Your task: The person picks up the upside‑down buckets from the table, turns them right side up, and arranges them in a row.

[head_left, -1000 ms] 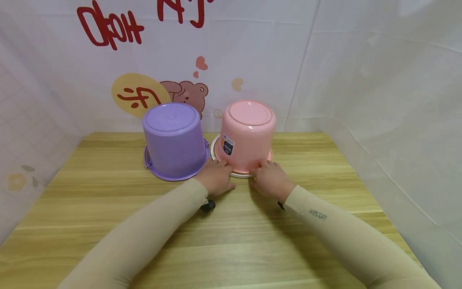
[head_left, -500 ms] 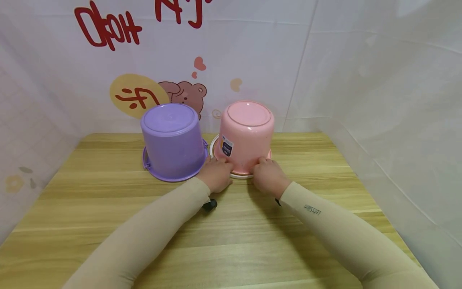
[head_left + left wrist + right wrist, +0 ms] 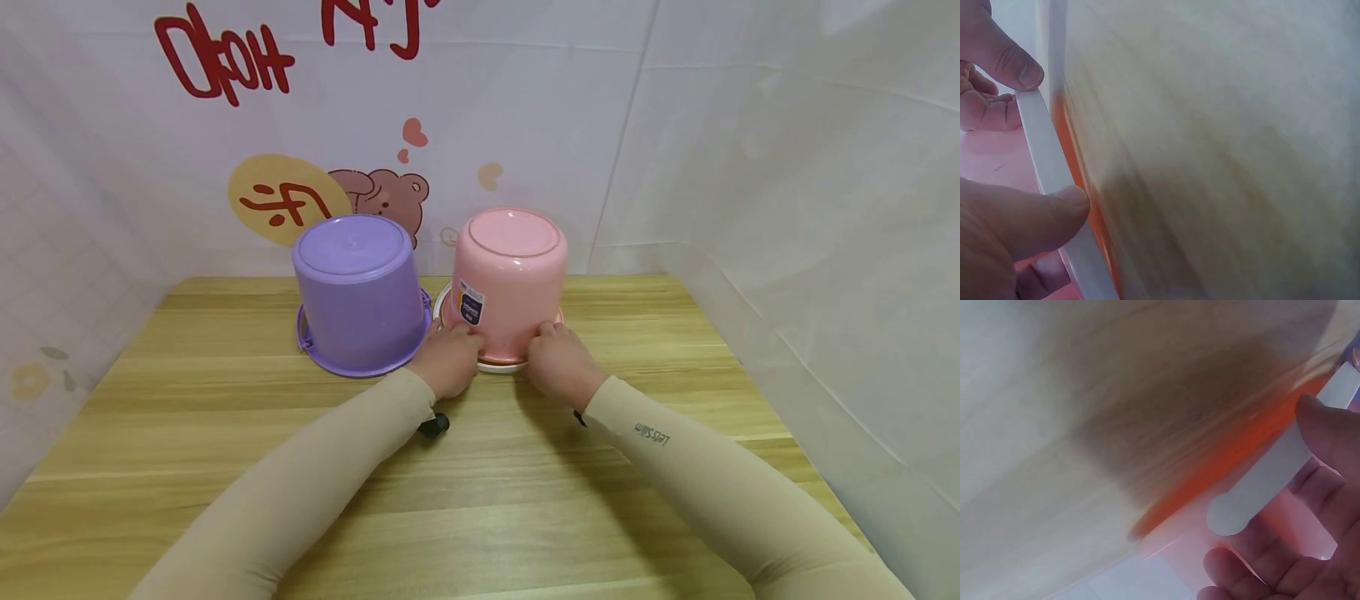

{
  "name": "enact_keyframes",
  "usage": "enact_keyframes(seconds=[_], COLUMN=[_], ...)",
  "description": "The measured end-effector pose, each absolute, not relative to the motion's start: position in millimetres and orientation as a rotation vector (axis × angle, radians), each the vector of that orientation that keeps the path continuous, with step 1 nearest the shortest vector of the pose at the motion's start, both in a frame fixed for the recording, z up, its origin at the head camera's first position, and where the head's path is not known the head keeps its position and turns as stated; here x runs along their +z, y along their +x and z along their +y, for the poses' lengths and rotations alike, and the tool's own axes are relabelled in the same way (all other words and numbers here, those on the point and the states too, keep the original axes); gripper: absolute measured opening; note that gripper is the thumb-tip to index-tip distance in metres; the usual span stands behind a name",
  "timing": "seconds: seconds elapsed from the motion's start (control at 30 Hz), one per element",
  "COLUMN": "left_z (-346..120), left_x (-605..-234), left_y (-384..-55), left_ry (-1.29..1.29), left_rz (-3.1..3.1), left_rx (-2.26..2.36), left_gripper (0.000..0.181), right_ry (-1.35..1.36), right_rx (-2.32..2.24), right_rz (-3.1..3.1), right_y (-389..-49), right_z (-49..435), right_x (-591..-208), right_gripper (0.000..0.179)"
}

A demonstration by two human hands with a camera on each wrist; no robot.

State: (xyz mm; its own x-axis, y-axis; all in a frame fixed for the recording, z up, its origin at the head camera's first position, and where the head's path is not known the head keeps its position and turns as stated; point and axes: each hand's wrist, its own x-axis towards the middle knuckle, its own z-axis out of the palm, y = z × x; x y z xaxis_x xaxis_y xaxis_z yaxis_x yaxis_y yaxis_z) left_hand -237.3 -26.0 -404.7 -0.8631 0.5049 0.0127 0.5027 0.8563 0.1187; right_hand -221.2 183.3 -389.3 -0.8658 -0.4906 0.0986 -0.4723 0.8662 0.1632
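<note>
A pink bucket [image 3: 513, 275] stands upside down on the table, with a label [image 3: 471, 303] on its side. Along its lowered rim runs a white handle [image 3: 1054, 156], which has a rounded end in the right wrist view. My left hand [image 3: 448, 362] pinches this handle, thumb on the outer face and fingers behind, at the front left of the rim. At the front right, my right hand [image 3: 562, 367] grips the same handle between thumb and fingers. An orange band [image 3: 1229, 456] shows inside the rim. Both sets of fingertips are largely hidden in the head view.
Left of the pink bucket, a purple bucket [image 3: 356, 292] is also upside down, its rim close to my left hand. The wooden table [image 3: 480, 500] ends at a white printed wall sheet [image 3: 525, 100] behind, with more white sheeting on both sides.
Both hands have curled in more tightly at the pink bucket's rim, the left thumb tucking in. The pink bucket has shifted very slightly left; the purple one has stayed put.
</note>
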Motion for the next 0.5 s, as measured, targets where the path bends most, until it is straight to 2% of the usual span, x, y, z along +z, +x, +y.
enact_keyframes(seconds=[0.27,0.5], left_z=[-31.9,-40.7], left_x=[-400.9,-394.6], left_y=[-238.9,-241.4], left_ry=[0.818,0.896], left_rz=[2.987,2.988], left_rx=[0.259,0.319], left_gripper=[0.030,0.020], right_ry=[0.755,0.747], right_rx=[-0.062,0.108], right_rz=[-2.878,-2.861], right_y=[-222.5,-219.6], right_z=[185.8,187.2], right_x=[-386.3,-377.7], right_gripper=[0.020,0.008])
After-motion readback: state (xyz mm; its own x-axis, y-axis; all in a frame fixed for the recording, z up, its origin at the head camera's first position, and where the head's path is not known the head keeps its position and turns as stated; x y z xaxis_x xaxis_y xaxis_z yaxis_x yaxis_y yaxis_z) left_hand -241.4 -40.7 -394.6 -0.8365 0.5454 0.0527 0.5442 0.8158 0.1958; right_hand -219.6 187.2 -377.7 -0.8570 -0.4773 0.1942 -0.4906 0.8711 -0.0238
